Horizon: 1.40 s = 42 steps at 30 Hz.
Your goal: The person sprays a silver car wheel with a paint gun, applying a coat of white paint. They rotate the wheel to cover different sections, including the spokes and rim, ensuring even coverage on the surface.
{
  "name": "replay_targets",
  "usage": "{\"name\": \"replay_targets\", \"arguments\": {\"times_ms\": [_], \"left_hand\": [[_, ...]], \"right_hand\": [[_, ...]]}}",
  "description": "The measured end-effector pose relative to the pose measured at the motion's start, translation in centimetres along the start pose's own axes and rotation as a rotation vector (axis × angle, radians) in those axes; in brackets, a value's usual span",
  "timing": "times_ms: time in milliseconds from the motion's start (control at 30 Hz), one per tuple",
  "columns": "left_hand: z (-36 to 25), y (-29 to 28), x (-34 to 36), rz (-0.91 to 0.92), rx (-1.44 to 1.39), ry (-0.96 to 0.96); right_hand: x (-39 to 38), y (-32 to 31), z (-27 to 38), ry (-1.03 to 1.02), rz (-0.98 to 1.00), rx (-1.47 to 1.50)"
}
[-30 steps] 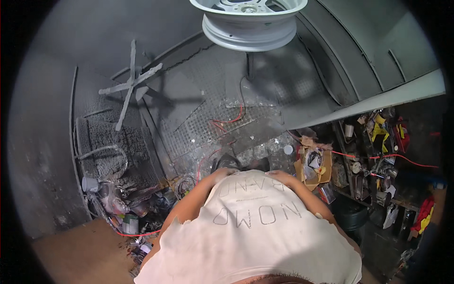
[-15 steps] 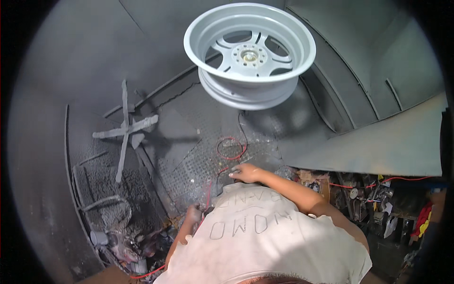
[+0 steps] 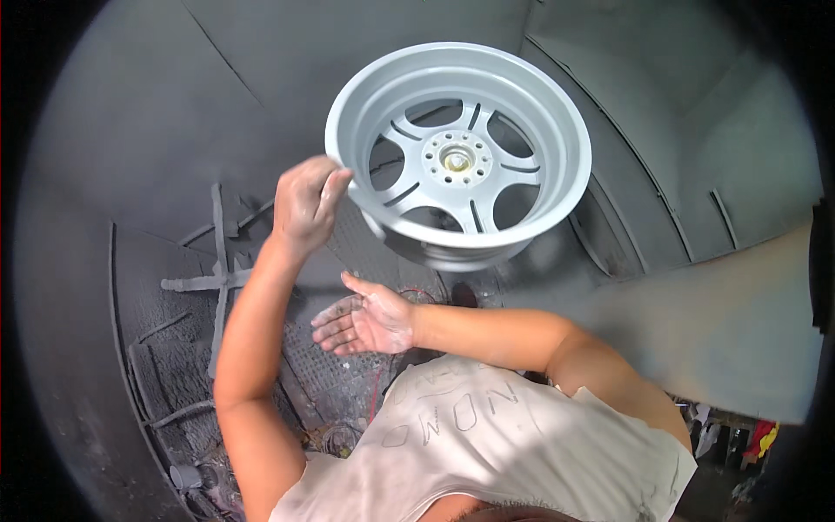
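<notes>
A pale silver five-spoke wheel rim (image 3: 458,230) is suspended face up in the upper middle. My left hand (image 3: 306,204) is raised at the rim's left edge, fingers curled closed; I cannot tell whether it touches the rim or what, if anything, is inside it. Lower down, in front of the wheel, my right hand (image 3: 365,322) is open, palm showing and fingers extended, holding nothing. Pale residue marks both hands.
Grey coated walls (image 3: 130,130) surround me. A cross-shaped grey stand (image 3: 223,280) is at left, above a crusted, cluttered area. A red hose (image 3: 376,387) lies on the patterned floor. A pale curved panel (image 3: 713,313) is at right, with cluttered shelving below.
My left hand has risen from beside my waist to the wheel's left edge, closed. My right hand has moved up and left, now open. The wheel appears lower as the view tilted upward.
</notes>
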<state>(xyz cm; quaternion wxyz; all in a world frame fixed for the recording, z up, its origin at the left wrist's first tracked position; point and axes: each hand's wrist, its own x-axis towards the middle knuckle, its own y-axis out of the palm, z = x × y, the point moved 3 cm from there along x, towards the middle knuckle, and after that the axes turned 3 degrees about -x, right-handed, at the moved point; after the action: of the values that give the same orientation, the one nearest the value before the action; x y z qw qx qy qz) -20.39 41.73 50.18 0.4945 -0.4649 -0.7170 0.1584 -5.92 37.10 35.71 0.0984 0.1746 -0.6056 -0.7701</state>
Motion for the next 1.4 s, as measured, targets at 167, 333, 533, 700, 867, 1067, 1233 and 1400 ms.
{"name": "replay_targets", "arguments": {"times_ms": [167, 333, 533, 700, 867, 1067, 1233, 1400], "left_hand": [[-3.0, 3.9, 12.6, 0.227, 0.225, 0.185], [0.3, 13.3, 23.8, 0.407, 0.385, 0.188], [7.8, 22.7, 32.1, 0.524, 0.406, -0.164], [5.7, 24.6, 34.2, 0.652, 0.321, -0.337], [9.2, 26.5, 32.4, 0.553, 0.505, -0.349], [3.0, 21.3, 31.6, 0.5, 0.486, -0.264], [-1.8, 15.9, 28.7, 0.412, 0.444, -0.111], [-4.0, 11.0, 25.5, 0.343, 0.236, -0.024]], "right_hand": [[-0.8, -2.1, 2.7, 0.003, 0.109, 0.357], [-2.8, -4.6, 3.0, 0.099, 0.137, 0.394], [-5.4, -4.9, 3.5, 0.067, 0.387, 0.59], [-7.5, -4.4, 5.4, 0.086, 0.511, 0.832], [-8.0, -3.5, 5.2, 0.164, 0.586, 1.033], [-5.4, -6.8, 3.5, 0.189, 0.48, 1.145], [-2.5, -12.1, -0.1, 0.164, 0.451, 1.1], [-0.8, -16.4, -1.0, -0.062, 0.467, 0.994]]}}
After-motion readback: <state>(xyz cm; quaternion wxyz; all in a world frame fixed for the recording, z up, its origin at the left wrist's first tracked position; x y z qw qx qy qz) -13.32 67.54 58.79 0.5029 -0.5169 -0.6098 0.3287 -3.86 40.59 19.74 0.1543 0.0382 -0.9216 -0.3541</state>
